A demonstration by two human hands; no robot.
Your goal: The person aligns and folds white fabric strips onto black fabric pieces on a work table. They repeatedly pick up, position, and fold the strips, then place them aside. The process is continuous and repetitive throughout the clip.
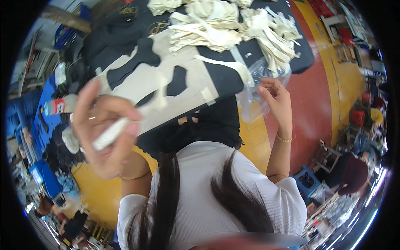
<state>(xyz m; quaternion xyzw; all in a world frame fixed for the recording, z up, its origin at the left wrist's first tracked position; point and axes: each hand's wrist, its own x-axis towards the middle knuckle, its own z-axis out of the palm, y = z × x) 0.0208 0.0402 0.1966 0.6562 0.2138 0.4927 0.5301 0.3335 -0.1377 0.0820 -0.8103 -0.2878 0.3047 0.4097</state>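
Left grip [93, 127] wraps thumb and fingers around a short white piece [109, 135], raised off the near left side of a dark-topped bench [225, 84]; the right grip [280, 104] is narrow, thumb near forefinger, at the bench's right edge, and whether it holds anything cannot be told. Largest on the bench, a pale beige sheet [193, 81] lies flat with dark shapes showing within it, probably stiff enough to lift by its edge. Beyond it sit at least 2 heaps of cream cut pieces [204, 31], layered, likely soft and light, best taken by a whole stacked edge. Beside the right grip is a clear plastic bag [252, 106], thin and probably slippery, to be gathered at its rim. A curved cream strip [223, 63] reaches toward it, floppy-looking, best held near an end. Smallest, the white piece, blurred, looks light and suits a pinch near its middle; whether it is brittle cannot be made out.
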